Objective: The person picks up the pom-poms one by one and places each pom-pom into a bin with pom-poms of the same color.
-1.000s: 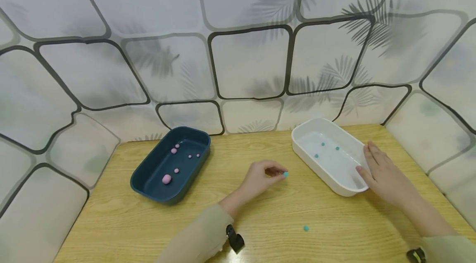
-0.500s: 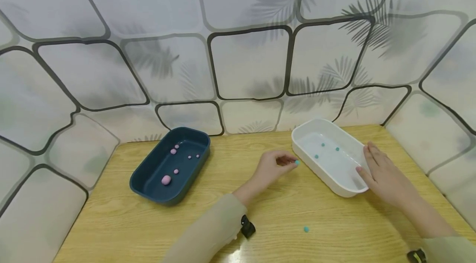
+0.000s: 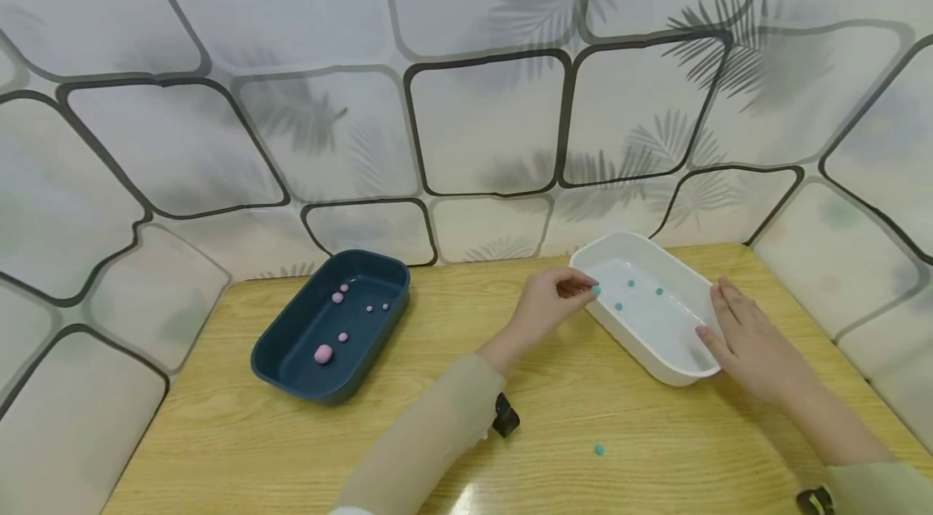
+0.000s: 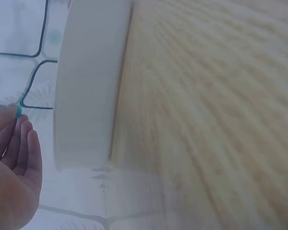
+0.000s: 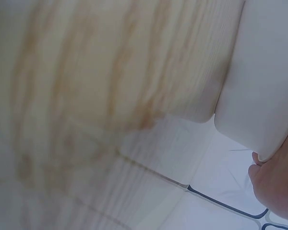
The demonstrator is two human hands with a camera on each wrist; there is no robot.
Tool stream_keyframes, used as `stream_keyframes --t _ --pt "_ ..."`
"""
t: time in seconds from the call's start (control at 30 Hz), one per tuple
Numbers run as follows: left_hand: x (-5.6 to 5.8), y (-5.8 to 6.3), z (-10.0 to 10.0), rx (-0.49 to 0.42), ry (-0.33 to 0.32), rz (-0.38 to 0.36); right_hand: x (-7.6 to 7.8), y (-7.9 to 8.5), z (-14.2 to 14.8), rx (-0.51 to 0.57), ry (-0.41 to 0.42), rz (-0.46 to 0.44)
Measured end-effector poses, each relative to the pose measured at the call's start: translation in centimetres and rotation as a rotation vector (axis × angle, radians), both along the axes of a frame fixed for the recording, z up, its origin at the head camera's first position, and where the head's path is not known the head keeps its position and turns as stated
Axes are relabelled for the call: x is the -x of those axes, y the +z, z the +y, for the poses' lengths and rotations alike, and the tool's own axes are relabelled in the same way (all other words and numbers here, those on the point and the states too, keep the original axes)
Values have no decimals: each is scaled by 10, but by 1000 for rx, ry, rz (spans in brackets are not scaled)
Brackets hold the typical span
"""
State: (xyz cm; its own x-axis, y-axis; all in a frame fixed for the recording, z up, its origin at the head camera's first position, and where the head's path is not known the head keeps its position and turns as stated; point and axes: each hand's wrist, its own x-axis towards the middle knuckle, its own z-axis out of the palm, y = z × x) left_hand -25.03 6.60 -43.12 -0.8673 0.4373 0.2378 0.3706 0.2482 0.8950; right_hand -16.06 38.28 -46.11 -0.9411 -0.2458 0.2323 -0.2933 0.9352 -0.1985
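Observation:
My left hand (image 3: 547,304) pinches a small teal ball (image 3: 595,290) between thumb and fingertips, right at the left rim of the white tray (image 3: 663,345). The left wrist view also shows the ball (image 4: 18,110) at the fingertips, level with the tray's rim. Three teal balls (image 3: 631,283) lie on the tray's bottom. My right hand (image 3: 758,345) rests on the tray's right rim, its fingers straight and the thumb spread over the edge. In the right wrist view, part of that hand (image 5: 278,182) shows against the rim.
A loose teal ball (image 3: 599,449) lies on the wooden table (image 3: 539,458) near the front. At the left stands a dark blue tray (image 3: 291,377) with several pink balls (image 3: 323,354) of different sizes. A patterned backdrop (image 3: 488,126) rises behind and beside the table.
My left hand has moved right and away from me, carrying the teal ball from over the table to the white tray's rim. The right hand has stayed in place.

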Motion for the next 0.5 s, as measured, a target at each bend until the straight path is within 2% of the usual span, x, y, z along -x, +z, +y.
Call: stream_keyframes --t 0.17,0.5 --pt "8 6 9 -12 13 -1 0 0 1 7 5 16" --pt "18 9 24 0 28 9 0 1 1 6 9 5"
